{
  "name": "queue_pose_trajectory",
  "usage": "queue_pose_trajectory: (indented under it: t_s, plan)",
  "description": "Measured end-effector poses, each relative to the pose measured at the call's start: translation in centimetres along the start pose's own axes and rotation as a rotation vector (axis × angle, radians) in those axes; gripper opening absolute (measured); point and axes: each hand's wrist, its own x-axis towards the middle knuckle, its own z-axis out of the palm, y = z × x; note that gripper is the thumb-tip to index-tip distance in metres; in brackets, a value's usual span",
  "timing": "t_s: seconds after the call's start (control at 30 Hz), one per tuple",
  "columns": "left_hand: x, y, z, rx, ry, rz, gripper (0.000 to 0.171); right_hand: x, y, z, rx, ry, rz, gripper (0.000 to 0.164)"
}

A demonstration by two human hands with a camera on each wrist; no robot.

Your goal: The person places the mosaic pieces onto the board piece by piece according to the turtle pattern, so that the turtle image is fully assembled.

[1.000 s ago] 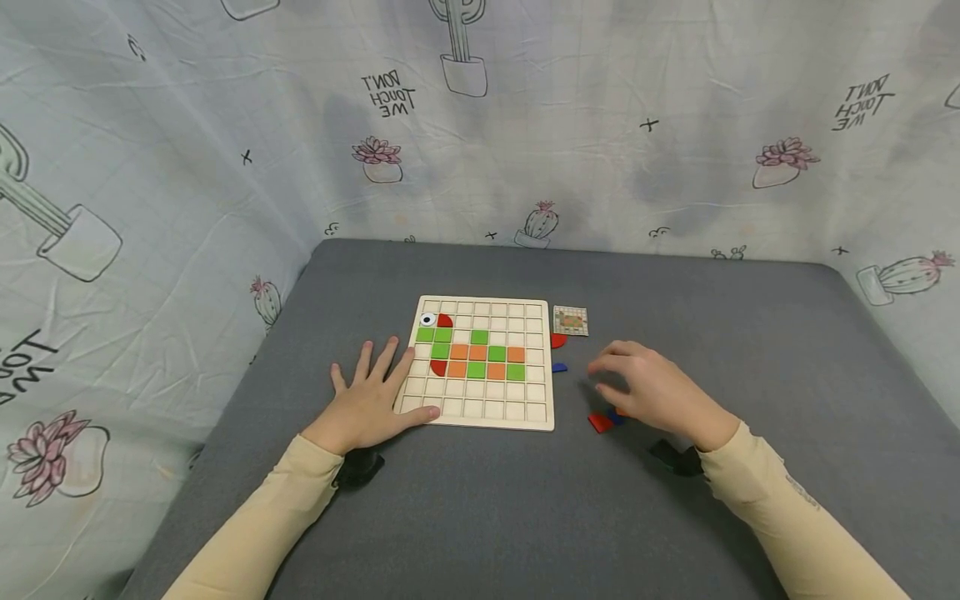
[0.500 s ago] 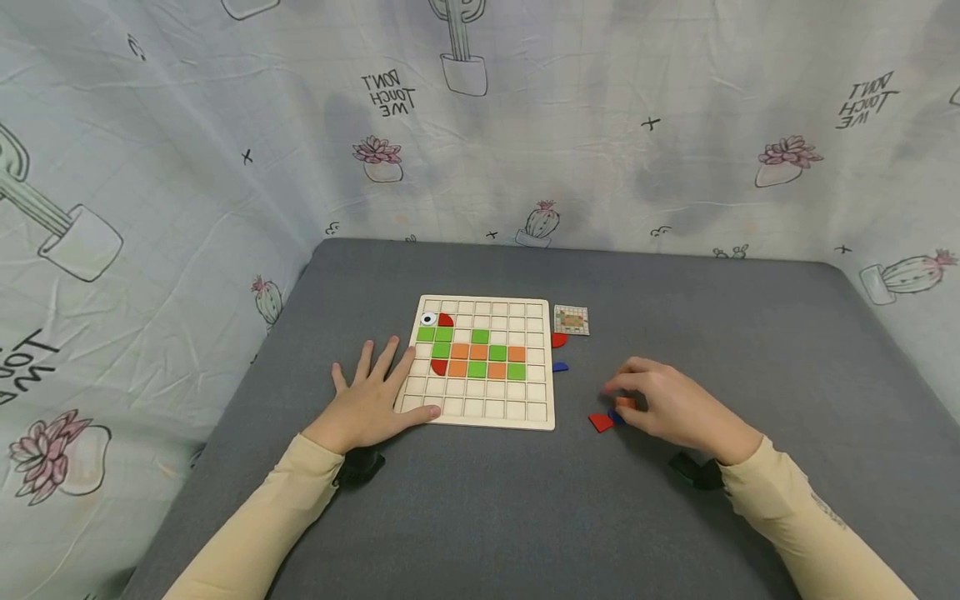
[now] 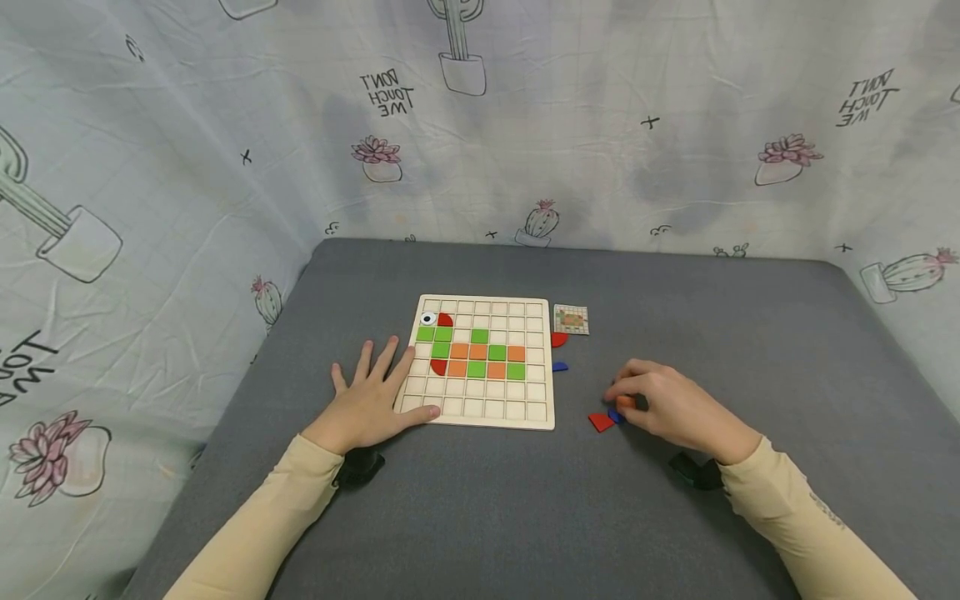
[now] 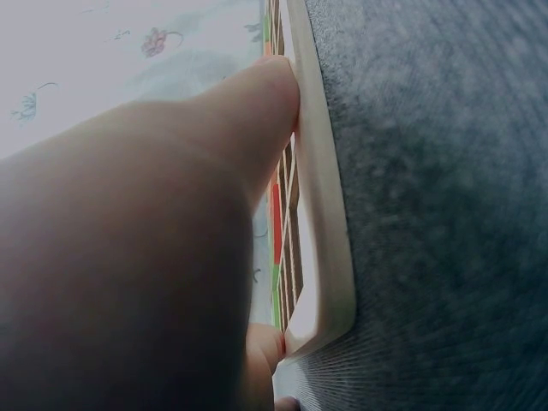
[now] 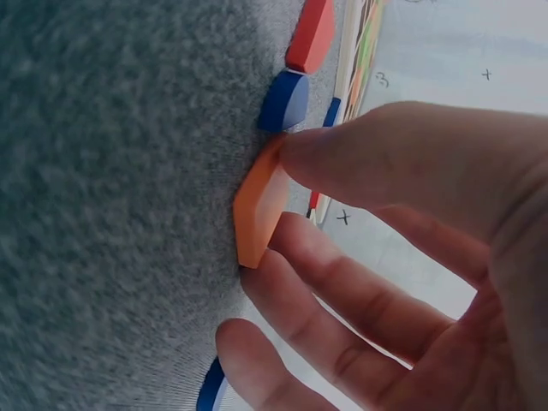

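Note:
My left hand (image 3: 363, 408) lies spread with its fingers straight along the left side of the wooden grid board (image 3: 495, 409); the thumb rests on the front rim. Orange and green square tiles, red rounded pieces and a round eye piece fill some of its cells. To the right of the board, my right hand (image 3: 663, 406) pinches an orange tile (image 5: 261, 201) by its edges between thumb and fingertips, low over the grey cloth. Beside it lie a blue rounded piece (image 5: 285, 101) and a red piece (image 5: 311, 34). Another blue piece (image 5: 210, 387) shows by the fingers.
A small pattern card (image 3: 572, 320) lies off the board's upper right corner. Below it, a red rounded piece (image 3: 558, 340) and a blue piece (image 3: 560, 367) sit by the board's right edge. A printed curtain (image 3: 585, 125) hangs behind the grey table (image 3: 465, 517).
My right hand has moved a little right and toward me, down to the loose pieces, and its fingers have closed on the orange tile. The left hand and board stay put.

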Motion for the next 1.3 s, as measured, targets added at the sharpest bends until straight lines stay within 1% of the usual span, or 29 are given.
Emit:
queue_pose_trajectory:
  t_s: [0.67, 0.87, 1.2, 1.3]
  plan:
    - [0.09, -0.07, 0.04, 0.008, 0.001, -0.006, 0.111, -0.03, -0.11, -0.13, -0.003, -0.019, 0.053, 0.019]
    - [0.03, -0.02, -0.05, 0.005, -0.002, -0.007, 0.111, -0.14, -0.16, -0.18, -0.013, -0.013, 0.055, 0.021]
    - [-0.01, 0.03, -0.08, 0.001, 0.001, -0.006, 0.111, -0.07, -0.24, -0.17, -0.037, -0.001, 0.059, 0.018]
    - [-0.02, 0.05, -0.14, 0.0, 0.001, -0.005, 0.111, 0.2, -0.38, -0.12, -0.044, 0.016, 0.045, 0.016]
